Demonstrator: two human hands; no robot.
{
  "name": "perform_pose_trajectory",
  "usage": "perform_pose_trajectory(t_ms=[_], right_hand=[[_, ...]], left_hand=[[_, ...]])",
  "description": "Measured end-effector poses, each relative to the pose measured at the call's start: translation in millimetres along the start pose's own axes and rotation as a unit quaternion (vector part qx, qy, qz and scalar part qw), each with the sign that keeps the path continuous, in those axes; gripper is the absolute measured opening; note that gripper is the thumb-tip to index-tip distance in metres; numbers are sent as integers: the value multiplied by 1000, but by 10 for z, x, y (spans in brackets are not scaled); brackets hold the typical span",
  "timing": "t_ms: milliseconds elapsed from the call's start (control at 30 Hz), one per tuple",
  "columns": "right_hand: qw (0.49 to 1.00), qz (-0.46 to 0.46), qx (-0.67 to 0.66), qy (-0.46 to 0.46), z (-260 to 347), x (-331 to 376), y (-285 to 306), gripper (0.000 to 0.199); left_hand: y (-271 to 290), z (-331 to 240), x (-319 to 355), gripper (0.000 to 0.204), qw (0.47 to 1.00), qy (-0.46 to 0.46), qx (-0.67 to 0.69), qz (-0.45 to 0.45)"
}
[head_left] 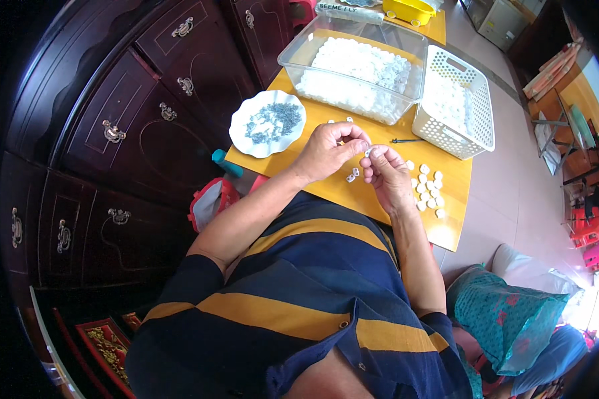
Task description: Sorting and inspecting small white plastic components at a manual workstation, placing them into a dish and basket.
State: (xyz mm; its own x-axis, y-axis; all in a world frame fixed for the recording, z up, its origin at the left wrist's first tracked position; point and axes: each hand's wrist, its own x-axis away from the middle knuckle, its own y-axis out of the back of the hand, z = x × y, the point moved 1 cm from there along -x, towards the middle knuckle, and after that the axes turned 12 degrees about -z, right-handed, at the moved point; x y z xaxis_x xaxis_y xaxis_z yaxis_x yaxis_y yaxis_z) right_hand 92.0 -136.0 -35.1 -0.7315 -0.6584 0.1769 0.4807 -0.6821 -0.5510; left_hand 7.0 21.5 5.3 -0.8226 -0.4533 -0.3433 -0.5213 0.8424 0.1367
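Over the wooden table, both of my hands meet at the fingertips. My right hand is closed in a pinch on a small white plastic piece. Thumb and forefinger of my left hand press together right beside that piece; whatever sits between them is too small to make out. A few white pieces with dark spots lie just below the hands, and others lie beyond the left hand. To the right of my right hand, several round white pieces are spread in loose rows.
A scalloped white plate at the left holds small dark parts and some white ones. At the back stand a clear plastic bin and a white perforated basket, both holding white pieces. A thin dark tool lies near the basket. Dark cabinets line the left.
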Motion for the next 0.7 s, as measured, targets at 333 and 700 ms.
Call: perform_pose_trajectory(t_ms=[333,700], right_hand=[[1000,-8,18,4,12,17,-7,12],[999,-23,26,5,17,18,-9,13]], left_hand=[[4,17,-6,11,1000,5,9,-5],[3,-6,6,12,1000,13,3,-6]])
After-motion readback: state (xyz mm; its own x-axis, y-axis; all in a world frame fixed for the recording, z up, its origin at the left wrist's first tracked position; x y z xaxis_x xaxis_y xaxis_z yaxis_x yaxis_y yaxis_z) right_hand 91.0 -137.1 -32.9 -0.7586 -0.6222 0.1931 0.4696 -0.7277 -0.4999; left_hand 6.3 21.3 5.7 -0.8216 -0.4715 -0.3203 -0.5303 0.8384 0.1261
